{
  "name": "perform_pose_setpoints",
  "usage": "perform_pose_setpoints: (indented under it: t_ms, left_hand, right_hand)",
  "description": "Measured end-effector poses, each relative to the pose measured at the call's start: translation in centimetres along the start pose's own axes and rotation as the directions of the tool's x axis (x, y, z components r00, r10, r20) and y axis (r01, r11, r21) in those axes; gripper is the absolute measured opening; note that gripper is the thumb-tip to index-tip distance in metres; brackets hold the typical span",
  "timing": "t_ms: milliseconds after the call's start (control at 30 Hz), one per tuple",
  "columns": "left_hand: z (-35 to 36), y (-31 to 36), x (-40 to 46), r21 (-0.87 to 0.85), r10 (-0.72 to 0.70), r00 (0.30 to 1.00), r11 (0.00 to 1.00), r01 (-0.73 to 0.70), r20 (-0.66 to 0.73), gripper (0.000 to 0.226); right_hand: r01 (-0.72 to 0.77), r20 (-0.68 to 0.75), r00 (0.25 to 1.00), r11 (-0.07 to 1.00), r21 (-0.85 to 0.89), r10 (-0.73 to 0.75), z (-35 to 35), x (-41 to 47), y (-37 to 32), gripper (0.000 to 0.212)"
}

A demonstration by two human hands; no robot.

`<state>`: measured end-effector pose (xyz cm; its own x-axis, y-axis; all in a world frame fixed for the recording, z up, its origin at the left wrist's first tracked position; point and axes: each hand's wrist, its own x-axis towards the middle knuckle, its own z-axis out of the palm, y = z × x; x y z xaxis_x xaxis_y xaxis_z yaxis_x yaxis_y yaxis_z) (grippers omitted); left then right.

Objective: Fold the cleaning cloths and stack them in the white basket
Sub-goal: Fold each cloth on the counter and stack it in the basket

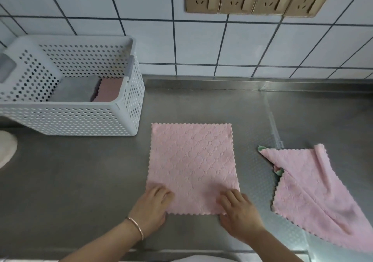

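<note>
A pink cloth (192,167) lies flat and open on the shiny metal surface (80,181), right in front of the person. It is not folded yet. The left hand (150,207) rests on its near left corner and the right hand (239,211) rests on its near right corner. The fingers (161,191) of both hands are bent over the near edge of the cloth. I think they are pinching the corners to lift them, but I cannot tell for sure if they have a real hold or are only pressing down.

The white basket (66,118) stands on the surface to the left, near the tiled wall. Inside it I can see a grey folded cloth (76,90) and, just beside it, a pink folded cloth (109,91). So some of the job looks done already.

There is more to do. Off to the right, apart from the flat one, a second pink cloth (314,193) lies loose and rumpled, with a bit of green cloth (262,148) peeking out from under it. That makes at least two more after this one.

My guess is the job is about halfway. The flat cloth needs folding and putting in the basket, then the ones on the right.
</note>
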<state>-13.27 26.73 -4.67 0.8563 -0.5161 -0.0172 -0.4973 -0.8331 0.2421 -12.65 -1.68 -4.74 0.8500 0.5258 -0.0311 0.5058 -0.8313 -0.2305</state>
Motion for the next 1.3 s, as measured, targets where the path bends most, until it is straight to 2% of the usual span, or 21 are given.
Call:
perform_pose_setpoints:
  t_ms: [100,200,267,333,400,467,533,600,700,767,867,933,1000,1067,1133,1300]
  left_hand:
    - [0.2,-0.5,0.0,-0.010,-0.022,1.000,1.000,0.022,-0.005,0.043]
    - [-0.6,-1.5,-0.1,-0.079,-0.112,0.994,0.991,0.110,-0.021,0.038]
    - [-1.1,-2.1,-0.2,-0.197,-0.208,0.978,0.959,0.205,0.005,0.037]
    - [-1.9,-2.3,0.0,-0.295,-0.288,0.956,0.911,0.289,0.047,0.038]
    - [-3.1,-2.6,0.5,-0.365,-0.383,0.916,0.841,0.399,0.118,0.036]
    - [-4.1,-3.4,1.1,-0.374,-0.425,0.872,0.788,0.489,0.244,0.026]
    - [-4.6,-4.2,1.6,-0.442,-0.444,0.838,0.713,0.545,0.317,0.014]
    - [-5.2,-5.0,2.4,-0.500,-0.486,0.811,0.639,0.585,0.326,0.013]
    - [-6.0,-5.9,4.0,-0.586,-0.555,0.756,0.501,0.636,0.346,0.011]
    - [-6.3,-6.5,5.4,-0.683,-0.603,0.716,0.358,0.637,0.352,0.010]
    - [-6.1,-6.9,7.6,-0.745,-0.675,0.651,0.222,0.629,0.348,0.009]
    - [-5.6,-7.1,9.1,-0.755,-0.705,0.611,0.165,0.635,0.360,0.009]
    - [-4.6,-7.7,10.4,-0.723,-0.740,0.564,0.156,0.673,0.365,0.015]
    - [-3.7,-8.1,11.3,-0.667,-0.777,0.528,0.195,0.720,0.343,0.024]
    - [-3.0,-8.3,12.0,-0.587,-0.812,0.506,0.266,0.765,0.292,0.032]
    - [-1.7,-8.4,12.7,-0.486,-0.851,0.471,0.318,0.814,0.231,0.041]
  right_hand:
    - [-0.006,-0.007,1.000,0.999,-0.053,0.006,0.3,0.5,0.1,0.038]
    - [-0.140,0.001,0.990,0.990,-0.008,0.140,-0.2,1.1,0.8,0.057]
    - [-0.272,0.018,0.962,0.960,0.061,0.271,-0.6,1.4,1.5,0.053]
    - [-0.345,0.056,0.939,0.928,0.138,0.340,-1.1,1.5,2.1,0.045]
    - [-0.427,0.167,0.902,0.881,0.207,0.398,-2.2,2.3,2.8,0.029]
    - [-0.477,0.370,0.844,0.858,0.188,0.388,-3.6,3.0,3.7,0.016]
    - [-0.485,0.534,0.779,0.856,0.180,0.329,-5.3,4.0,4.5,0.025]
    - [-0.541,0.605,0.731,0.809,0.230,0.317,-6.6,5.3,5.3,0.036]
    - [-0.630,0.592,0.716,0.708,0.320,0.370,-7.7,7.5,6.6,0.028]
    - [-0.692,0.522,0.716,0.571,0.442,0.463,-7.9,8.8,7.0,0.014]
    - [-0.712,0.443,0.677,0.370,0.597,0.588,-7.2,10.3,7.3,0.020]
    - [-0.732,0.417,0.645,0.360,0.579,0.640,-6.4,11.5,7.5,0.022]
    - [-0.769,0.390,0.611,0.401,0.498,0.688,-5.3,12.4,7.8,0.024]
    - [-0.795,0.373,0.577,0.395,0.460,0.727,-4.4,12.9,7.9,0.026]
    - [-0.805,0.357,0.554,0.375,0.460,0.752,-3.9,13.1,7.9,0.026]
    - [-0.834,0.336,0.504,0.347,0.429,0.796,-3.2,13.5,7.9,0.025]
